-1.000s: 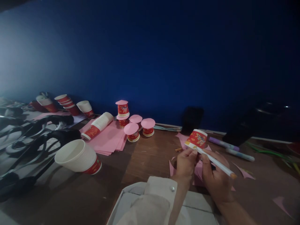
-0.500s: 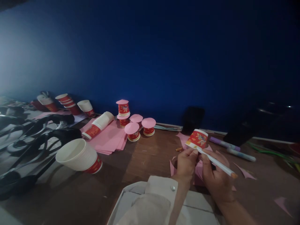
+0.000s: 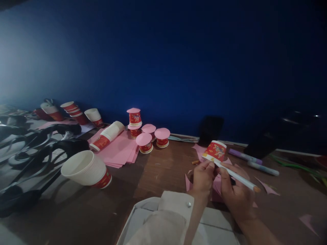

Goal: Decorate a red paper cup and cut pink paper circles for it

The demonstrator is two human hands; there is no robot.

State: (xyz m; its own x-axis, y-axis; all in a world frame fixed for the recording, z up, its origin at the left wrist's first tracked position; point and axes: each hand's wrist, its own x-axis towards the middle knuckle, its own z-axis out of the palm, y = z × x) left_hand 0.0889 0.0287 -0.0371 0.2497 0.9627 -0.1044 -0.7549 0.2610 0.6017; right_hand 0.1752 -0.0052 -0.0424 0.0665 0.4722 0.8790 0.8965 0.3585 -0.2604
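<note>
A red patterned paper cup (image 3: 216, 150) is upside down, its white rim low and just beyond my fingertips. My right hand (image 3: 236, 189) is closed around a slim white pen (image 3: 240, 178) with an orange-brown rear end pointing right and toward me. The pen's front end meets my left thumb near the cup's rim. My left hand (image 3: 203, 178) is pinched there; what lies between its fingers is hidden. Cut pink paper (image 3: 216, 194) lies below both hands. A purple marker (image 3: 245, 156) and a pale marker (image 3: 263, 168) rest right of the cup.
Several upturned cups topped with pink paper discs (image 3: 143, 139) stand mid-table, one stacked on another. Left are pink sheets (image 3: 116, 154) under a lying cup stack (image 3: 108, 135), a bigger cup stack (image 3: 87, 170) and black cables (image 3: 38, 160). A blue wall (image 3: 163, 61) closes the back.
The pen's rear end has shifted slightly up and to the right in my right hand. My left hand keeps its pinch, and the cup stays where it was.
</note>
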